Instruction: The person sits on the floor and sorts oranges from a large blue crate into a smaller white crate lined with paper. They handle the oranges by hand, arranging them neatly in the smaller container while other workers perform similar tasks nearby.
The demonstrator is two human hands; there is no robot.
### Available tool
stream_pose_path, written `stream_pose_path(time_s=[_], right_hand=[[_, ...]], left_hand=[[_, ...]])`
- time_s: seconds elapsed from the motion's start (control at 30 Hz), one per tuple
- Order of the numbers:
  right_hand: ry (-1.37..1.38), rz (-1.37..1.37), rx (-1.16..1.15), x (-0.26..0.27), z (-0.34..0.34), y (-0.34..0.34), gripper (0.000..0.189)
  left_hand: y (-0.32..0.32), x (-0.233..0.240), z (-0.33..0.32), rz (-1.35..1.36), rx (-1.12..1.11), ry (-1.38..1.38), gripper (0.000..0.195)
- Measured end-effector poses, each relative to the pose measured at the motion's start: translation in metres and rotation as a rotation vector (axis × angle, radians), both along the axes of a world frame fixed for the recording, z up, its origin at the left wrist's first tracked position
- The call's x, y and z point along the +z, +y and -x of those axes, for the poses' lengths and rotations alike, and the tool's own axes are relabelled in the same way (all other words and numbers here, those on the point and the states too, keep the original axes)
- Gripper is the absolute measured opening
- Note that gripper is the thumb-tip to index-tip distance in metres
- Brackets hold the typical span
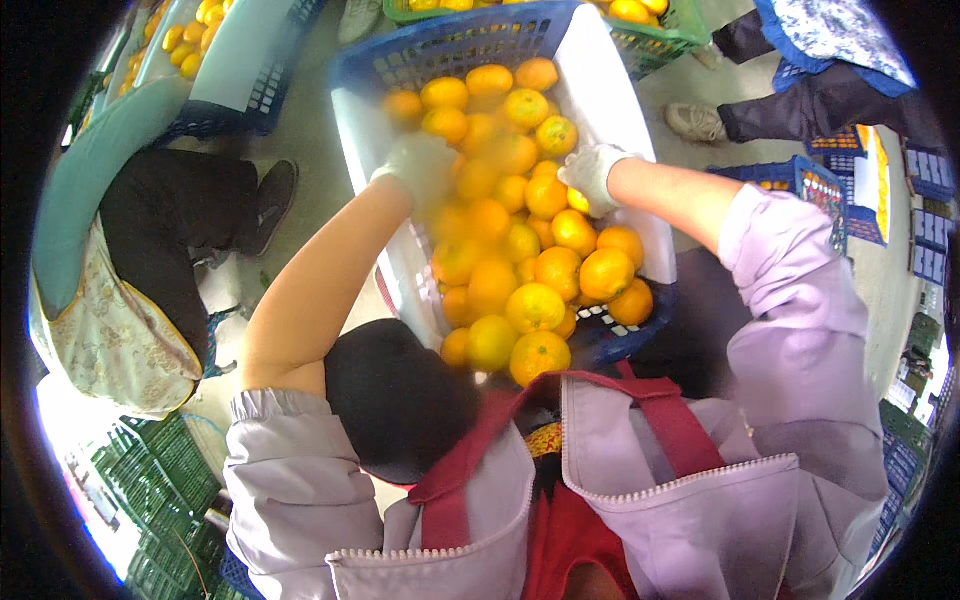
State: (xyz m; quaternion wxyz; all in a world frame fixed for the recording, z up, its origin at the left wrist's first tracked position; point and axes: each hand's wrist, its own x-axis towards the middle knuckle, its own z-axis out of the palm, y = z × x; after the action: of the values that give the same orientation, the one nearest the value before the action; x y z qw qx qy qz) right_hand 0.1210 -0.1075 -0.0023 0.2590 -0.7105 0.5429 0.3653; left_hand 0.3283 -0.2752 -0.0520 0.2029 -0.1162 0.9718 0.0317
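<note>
In front of me stands a blue slatted plastic crate (480,46) with white liner sheets (604,75) along its two sides. Orange citrus fruits (546,196), some tinged green, fill much of it, and the middle of the picture is smeared. My left hand (420,169), in a pale glove, is over the fruit at the crate's left side; blur hides its fingertips. At the right side, my gloved right hand (592,176) has curled fingers against a partly covered orange fruit (577,201). Whether either hand grips a fruit is not clear.
A green crate (660,45) of citrus touches the far side. At the left, a person's sleeved arm (112,142) reaches to another lined crate (247,52). Someone's shoe (694,122) is at the right, near blue crates (821,187). Green crates (161,480) are stacked lower left.
</note>
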Motion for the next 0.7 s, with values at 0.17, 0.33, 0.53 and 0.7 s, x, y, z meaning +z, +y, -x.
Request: stream_pose_path(time_s=[0.17,0.33,0.53,0.7], right_hand=[[-0.018,0.162,-0.317,0.035,0.001,-0.024,0.061],[-0.267,0.227,-0.492,0.083,-0.001,-0.041,0.065],[-1.040,0.309,-0.778,0.151,-0.007,0.041,0.060],[-1.768,0.387,-1.412,0.178,-0.008,0.098,0.054]], left_hand=[[-0.003,-0.011,0.029,0.150,-0.034,0.220,0.028],[-0.004,-0.021,0.049,0.222,-0.105,0.225,0.036],[-0.001,-0.016,0.036,0.205,-0.117,0.207,0.048],[0.012,0.028,0.025,0.192,-0.134,0.095,0.040]])
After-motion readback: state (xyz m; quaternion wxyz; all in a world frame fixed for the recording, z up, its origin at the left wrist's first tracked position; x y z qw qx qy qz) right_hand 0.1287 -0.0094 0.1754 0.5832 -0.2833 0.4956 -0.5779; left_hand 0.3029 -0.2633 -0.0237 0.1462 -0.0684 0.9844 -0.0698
